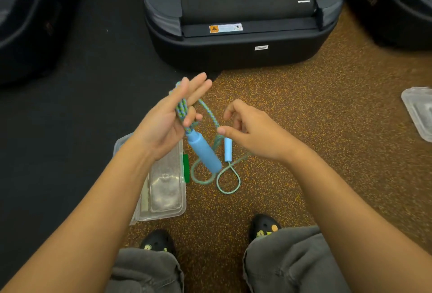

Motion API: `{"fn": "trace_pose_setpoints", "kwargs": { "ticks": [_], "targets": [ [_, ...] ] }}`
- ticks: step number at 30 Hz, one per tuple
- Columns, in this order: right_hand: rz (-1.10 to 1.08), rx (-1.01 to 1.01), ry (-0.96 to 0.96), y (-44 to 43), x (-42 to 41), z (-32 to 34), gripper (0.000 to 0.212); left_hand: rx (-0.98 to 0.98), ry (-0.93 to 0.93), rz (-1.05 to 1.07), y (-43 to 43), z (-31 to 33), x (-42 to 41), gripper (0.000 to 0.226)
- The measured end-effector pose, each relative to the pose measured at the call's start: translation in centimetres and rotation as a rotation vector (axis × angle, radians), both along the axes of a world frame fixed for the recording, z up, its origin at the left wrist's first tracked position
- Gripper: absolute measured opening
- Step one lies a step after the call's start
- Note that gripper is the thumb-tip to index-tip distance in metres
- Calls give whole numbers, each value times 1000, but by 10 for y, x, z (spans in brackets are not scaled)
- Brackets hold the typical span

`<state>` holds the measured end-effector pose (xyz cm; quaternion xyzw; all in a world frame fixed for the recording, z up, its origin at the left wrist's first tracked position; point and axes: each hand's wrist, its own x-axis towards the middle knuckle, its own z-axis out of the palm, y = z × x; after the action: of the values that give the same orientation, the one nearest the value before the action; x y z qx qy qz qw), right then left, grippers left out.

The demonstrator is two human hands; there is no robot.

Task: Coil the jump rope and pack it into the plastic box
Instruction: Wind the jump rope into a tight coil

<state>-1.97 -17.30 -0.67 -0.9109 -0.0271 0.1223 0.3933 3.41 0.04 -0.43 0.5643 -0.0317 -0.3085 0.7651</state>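
My left hand [168, 119] is raised, palm up, with several turns of the blue-green jump rope [181, 108] wound around its fingers. One light blue handle [204, 155] hangs down from that hand. My right hand [252, 129] hovers just to the right, fingers curled and apart, with the rope running past its fingertips; whether it pinches the strand I cannot tell. The second blue handle [228, 149] lies on the floor with loose rope loops [228, 180] below it. The clear plastic box [163, 187] with a green latch sits on the floor under my left forearm.
A dark treadmill end [238, 42] stands straight ahead. A clear plastic lid [420, 110] lies at the right edge on the speckled brown floor. Black matting covers the left side. My knees and black shoes [264, 227] are at the bottom.
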Motion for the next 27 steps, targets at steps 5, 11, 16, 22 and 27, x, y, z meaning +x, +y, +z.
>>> {"fn": "trace_pose_setpoints", "kwargs": {
  "ticks": [5,11,16,22,27],
  "targets": [
    [40,-35,102,-1,0,4,17,596,-350,-100,-4,-12,-3,36],
    [72,-235,377,-25,-3,3,15,581,-339,82,-1,-9,0,40],
    [286,-622,765,-34,-5,-14,25,490,-327,289,10,-4,12,37],
    [465,-857,991,-24,-4,-22,17,486,-332,392,22,-1,21,35],
    [291,-608,645,-14,0,-36,44,460,-291,195,16,6,11,27]
  ]
}}
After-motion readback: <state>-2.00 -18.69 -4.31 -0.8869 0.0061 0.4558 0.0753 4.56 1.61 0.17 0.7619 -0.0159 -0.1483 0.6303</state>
